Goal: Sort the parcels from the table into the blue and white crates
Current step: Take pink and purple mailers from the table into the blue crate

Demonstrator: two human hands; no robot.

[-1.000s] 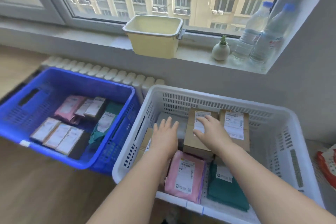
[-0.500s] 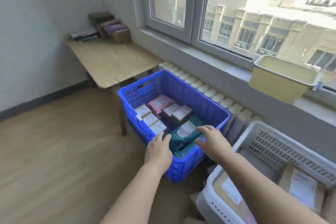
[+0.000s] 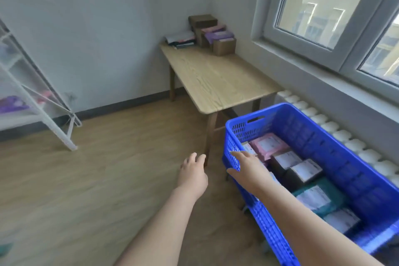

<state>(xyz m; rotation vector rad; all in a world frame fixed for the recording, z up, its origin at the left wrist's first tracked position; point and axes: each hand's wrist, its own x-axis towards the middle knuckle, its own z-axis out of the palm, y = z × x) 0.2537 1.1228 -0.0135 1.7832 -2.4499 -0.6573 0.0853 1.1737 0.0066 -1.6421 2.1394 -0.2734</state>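
The blue crate (image 3: 345, 151) stands at the lower right, holding several parcels: a pink bag (image 3: 269, 146), dark boxes with white labels (image 3: 302, 168) and a teal bag (image 3: 317, 197). My right hand (image 3: 250, 170) hovers over the crate's near left corner, fingers extended and empty. My left hand (image 3: 193, 174) hangs over the floor left of the crate, fingers relaxed, holding nothing. Far across the wooden table (image 3: 216, 77), a pile of parcels (image 3: 212, 35) sits in the corner: brown boxes and pink and purple bags. The white crate is out of view.
A white radiator (image 3: 345, 136) runs under the window sill (image 3: 323, 67) behind the crate. A white metal rack (image 3: 43, 103) leans at the left wall. Wooden floor (image 3: 97, 179) stretches between the rack and the table.
The view has swung left from the white crate past the blue crate toward the table. Both hands left the white crate empty and now reach out in front of the blue crate.
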